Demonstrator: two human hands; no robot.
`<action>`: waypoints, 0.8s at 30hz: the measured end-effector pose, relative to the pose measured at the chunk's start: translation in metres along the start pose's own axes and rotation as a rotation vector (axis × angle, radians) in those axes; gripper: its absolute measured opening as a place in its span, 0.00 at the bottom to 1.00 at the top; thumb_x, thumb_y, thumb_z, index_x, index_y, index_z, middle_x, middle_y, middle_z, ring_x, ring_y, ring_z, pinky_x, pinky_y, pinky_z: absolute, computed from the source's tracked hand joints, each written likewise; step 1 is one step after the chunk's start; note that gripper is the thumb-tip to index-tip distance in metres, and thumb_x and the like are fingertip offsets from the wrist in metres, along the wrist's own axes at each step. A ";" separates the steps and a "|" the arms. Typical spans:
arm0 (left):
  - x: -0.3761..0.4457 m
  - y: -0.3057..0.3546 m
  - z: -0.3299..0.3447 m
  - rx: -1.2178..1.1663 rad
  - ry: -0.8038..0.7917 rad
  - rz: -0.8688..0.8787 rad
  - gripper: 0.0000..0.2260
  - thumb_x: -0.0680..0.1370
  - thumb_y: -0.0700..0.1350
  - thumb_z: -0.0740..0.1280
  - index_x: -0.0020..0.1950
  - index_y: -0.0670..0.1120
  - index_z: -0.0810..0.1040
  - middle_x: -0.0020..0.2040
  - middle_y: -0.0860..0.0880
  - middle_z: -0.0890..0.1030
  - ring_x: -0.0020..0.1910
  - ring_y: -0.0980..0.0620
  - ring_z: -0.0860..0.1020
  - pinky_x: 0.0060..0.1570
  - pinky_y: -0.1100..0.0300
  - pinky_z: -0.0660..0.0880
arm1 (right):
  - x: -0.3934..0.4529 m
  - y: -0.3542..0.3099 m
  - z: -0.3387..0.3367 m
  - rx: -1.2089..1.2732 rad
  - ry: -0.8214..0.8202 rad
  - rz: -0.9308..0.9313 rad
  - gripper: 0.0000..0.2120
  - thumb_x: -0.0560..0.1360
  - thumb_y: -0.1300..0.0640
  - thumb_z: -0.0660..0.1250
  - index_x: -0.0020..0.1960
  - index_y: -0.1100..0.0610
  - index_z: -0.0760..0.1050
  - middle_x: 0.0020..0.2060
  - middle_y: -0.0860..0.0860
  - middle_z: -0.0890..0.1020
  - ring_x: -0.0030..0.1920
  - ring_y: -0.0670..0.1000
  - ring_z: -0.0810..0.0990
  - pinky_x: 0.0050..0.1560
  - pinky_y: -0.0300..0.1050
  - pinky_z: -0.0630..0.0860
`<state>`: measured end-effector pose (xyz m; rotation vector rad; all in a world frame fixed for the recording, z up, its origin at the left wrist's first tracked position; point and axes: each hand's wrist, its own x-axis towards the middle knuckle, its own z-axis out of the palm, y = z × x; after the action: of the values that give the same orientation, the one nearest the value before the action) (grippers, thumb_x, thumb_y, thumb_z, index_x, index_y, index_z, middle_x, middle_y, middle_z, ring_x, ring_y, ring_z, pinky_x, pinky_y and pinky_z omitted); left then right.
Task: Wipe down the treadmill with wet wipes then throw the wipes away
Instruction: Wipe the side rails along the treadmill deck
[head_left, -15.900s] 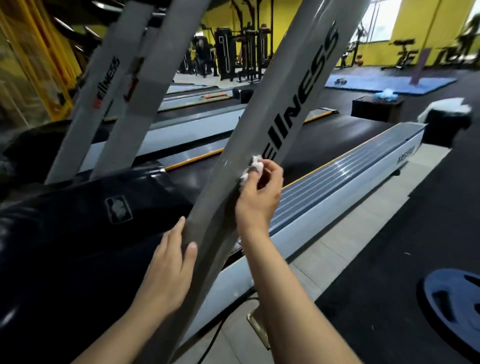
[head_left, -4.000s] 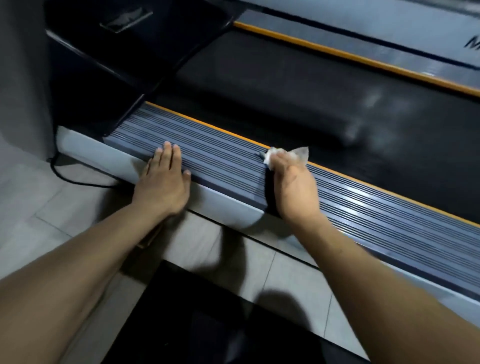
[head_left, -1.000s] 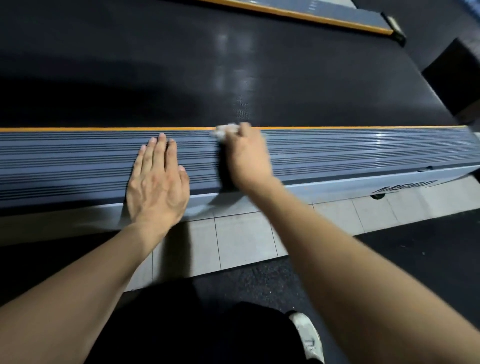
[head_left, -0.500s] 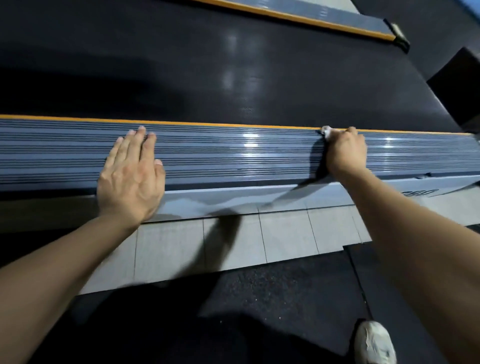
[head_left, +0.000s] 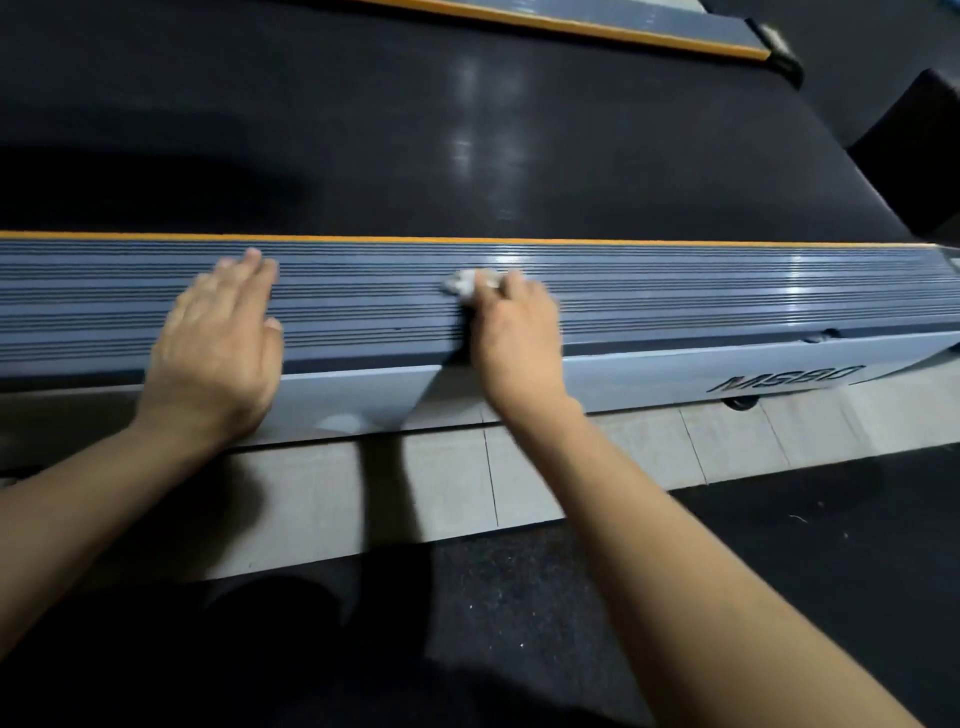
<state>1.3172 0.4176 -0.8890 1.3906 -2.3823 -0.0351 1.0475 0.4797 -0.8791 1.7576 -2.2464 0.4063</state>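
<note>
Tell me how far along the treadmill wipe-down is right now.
Done: cannot be judged from this view, though the ribbed side rail shines in places. In hand: the right hand presses a crumpled wet wipe on the rail, the left hand resting flat on it. Left: the wipe is not yet thrown away; no bin shows.

Grey ribbed side rail, wipe, flat hand

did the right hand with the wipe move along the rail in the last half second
Yes. The right hand with the wipe slid back left along the ribbed side rail, farther from the MS80 label.
</note>
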 end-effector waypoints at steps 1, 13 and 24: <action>0.000 0.016 0.005 0.008 -0.015 0.053 0.25 0.81 0.46 0.52 0.76 0.37 0.66 0.77 0.36 0.67 0.75 0.35 0.66 0.76 0.42 0.59 | 0.000 0.031 -0.002 -0.044 -0.028 0.100 0.16 0.74 0.61 0.60 0.58 0.58 0.80 0.48 0.58 0.79 0.45 0.61 0.78 0.43 0.51 0.70; 0.013 0.101 0.027 -0.061 -0.074 0.017 0.26 0.81 0.47 0.50 0.76 0.38 0.66 0.77 0.39 0.67 0.77 0.38 0.64 0.77 0.44 0.57 | -0.025 -0.022 -0.016 0.059 -0.047 -0.091 0.15 0.72 0.59 0.58 0.51 0.57 0.82 0.43 0.52 0.81 0.42 0.56 0.79 0.42 0.49 0.66; 0.025 0.211 0.056 -0.169 -0.116 0.134 0.24 0.83 0.46 0.51 0.78 0.41 0.64 0.79 0.42 0.63 0.79 0.41 0.60 0.78 0.46 0.55 | -0.013 0.227 -0.021 -0.112 -0.105 0.118 0.15 0.80 0.56 0.61 0.64 0.53 0.78 0.50 0.58 0.78 0.49 0.63 0.77 0.47 0.53 0.70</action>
<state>1.1110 0.4944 -0.8890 1.1793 -2.4963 -0.2816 0.8303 0.5518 -0.8776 1.6324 -2.4031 0.2105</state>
